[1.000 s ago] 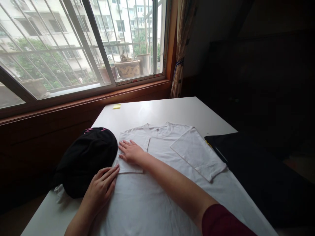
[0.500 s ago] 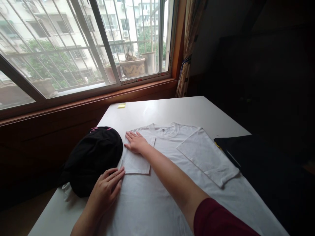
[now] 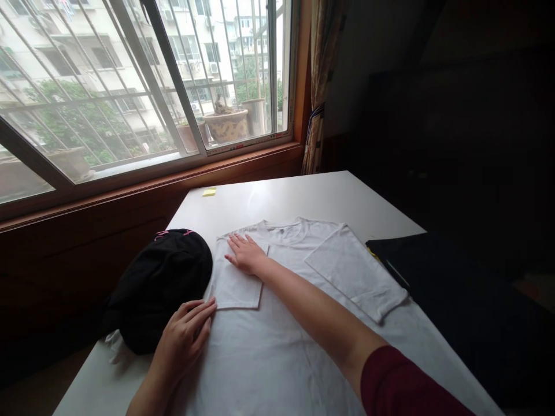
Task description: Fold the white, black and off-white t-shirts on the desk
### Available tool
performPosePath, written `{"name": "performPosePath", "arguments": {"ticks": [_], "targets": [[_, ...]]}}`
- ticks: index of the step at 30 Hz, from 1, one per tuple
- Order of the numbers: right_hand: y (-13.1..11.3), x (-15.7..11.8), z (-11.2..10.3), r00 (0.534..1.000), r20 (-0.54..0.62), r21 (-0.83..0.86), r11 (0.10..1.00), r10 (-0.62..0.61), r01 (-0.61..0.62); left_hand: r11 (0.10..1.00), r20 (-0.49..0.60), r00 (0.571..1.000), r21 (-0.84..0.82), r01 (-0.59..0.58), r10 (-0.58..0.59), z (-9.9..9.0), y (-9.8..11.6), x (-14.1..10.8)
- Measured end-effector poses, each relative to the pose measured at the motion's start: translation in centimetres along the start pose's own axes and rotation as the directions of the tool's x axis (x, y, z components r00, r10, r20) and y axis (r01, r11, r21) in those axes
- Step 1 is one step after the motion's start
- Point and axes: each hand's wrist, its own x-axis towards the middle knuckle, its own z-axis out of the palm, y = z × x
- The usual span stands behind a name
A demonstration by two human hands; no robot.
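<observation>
A white T-shirt lies spread on the white table, its collar toward the far side. Both short sleeves are folded inward over the body. Palm down, my right hand rests on the left folded sleeve with its fingers spread. My left hand is at the shirt's left edge; its fingertips, stretched out, touch the sleeve's lower outer corner. The right sleeve lies slanted across the shirt, untouched by either hand.
Close by on the left is a black cloth item with pink lettering, perhaps a cap or bag. Dark folded cloth lies along the right side of the table. A yellow sticky note is near the far edge, below a barred window.
My right hand has slid to the right over the folded sleeve, away from the shirt's left edge. My left hand stays at the sleeve corner. The view has shifted slightly.
</observation>
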Motion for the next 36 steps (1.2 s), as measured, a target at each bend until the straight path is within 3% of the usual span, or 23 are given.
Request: {"name": "performPosePath", "arguments": {"ticks": [7, 12, 17, 21, 23, 25, 28, 36], "targets": [[8.1, -7.6, -4.6, 0.958, -0.118, -0.064, 0.961, 0.261, -0.269, 0.994, -0.014, 1.000, 0.106, 0.003, -0.001, 0.2, 0.5, 0.4], [14.5, -15.3, -7.0, 0.835, -0.184, -0.146, 0.826, 0.519, -0.545, 0.983, -0.037, 0.999, 0.182, -0.005, 0.012, 0.3, 1.5, 1.7], [17.2, -20.7, -6.7, 0.761, -0.184, -0.210, 0.732, 0.621, -0.648, 0.974, 0.011, 0.997, 0.215, -0.076, 0.075, 0.9, 3.2, 6.3], [17.4, -21.6, -5.9, 0.740, -0.202, -0.219, 0.707, 0.642, -0.673, 0.973, 0.100, 0.995, 0.229, -0.031, 0.008, 3.8, 2.9, 12.1], [17.3, -21.4, -5.8, 0.724, -0.208, -0.224, 0.689, 0.657, -0.690, 0.958, 0.151, 0.977, 0.266, 0.107, -0.151, 5.8, 2.1, 14.7], [17.3, -21.1, -5.9, 0.712, -0.210, -0.230, 0.674, 0.670, -0.702, 0.918, 0.181, 0.930, 0.301, 0.256, -0.319, 7.4, 1.0, 16.4], [17.4, -21.0, -6.2, 0.711, -0.207, -0.239, 0.670, 0.672, -0.703, 0.886, 0.191, 0.892, 0.317, 0.339, -0.410, 8.8, -0.4, 17.6], [18.1, -20.2, -6.4, 0.726, -0.175, -0.251, 0.683, 0.665, -0.686, 0.878, 0.216, 0.877, 0.331, 0.347, -0.428, 9.2, -1.7, 17.7]]}}
